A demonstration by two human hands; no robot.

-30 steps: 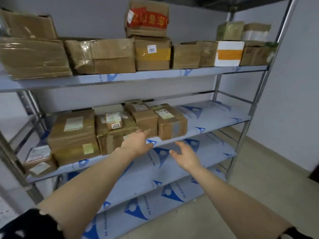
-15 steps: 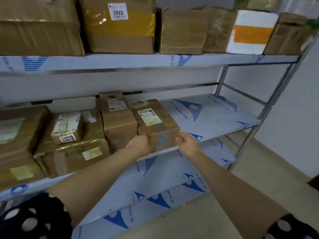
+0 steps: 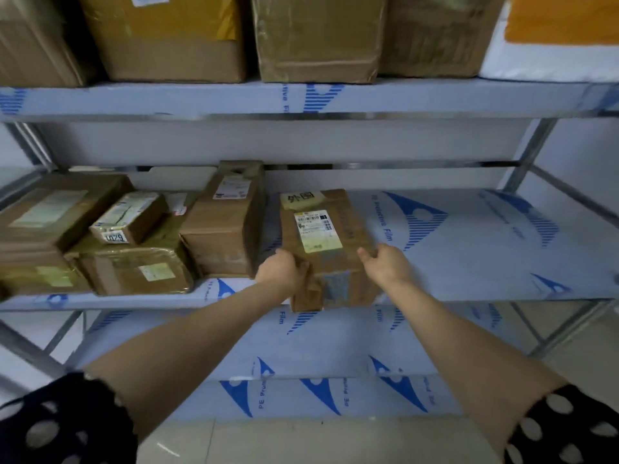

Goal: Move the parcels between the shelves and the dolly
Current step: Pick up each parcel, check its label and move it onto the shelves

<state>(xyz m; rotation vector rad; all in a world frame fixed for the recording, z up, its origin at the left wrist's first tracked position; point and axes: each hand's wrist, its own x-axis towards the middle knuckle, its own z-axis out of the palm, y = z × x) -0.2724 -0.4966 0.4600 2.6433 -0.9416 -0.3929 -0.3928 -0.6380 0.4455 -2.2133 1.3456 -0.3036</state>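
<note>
A brown cardboard parcel with a white shipping label lies on the middle shelf, its front end jutting past the shelf edge. My left hand grips its front left corner. My right hand grips its right side. A gap separates it from the taller parcel to its left. Further left lie a plastic-wrapped parcel with a small box on top, and a flat brown parcel.
The upper shelf carries a row of large boxes just above my hands, with a white and orange box at the right. Two lower shelves covered in blue-printed film sit below. Steel uprights frame the right side.
My hands went from open in front of the shelf to gripping the parcel. The parcel has slid forward and away from its neighbour. The view has moved closer.
</note>
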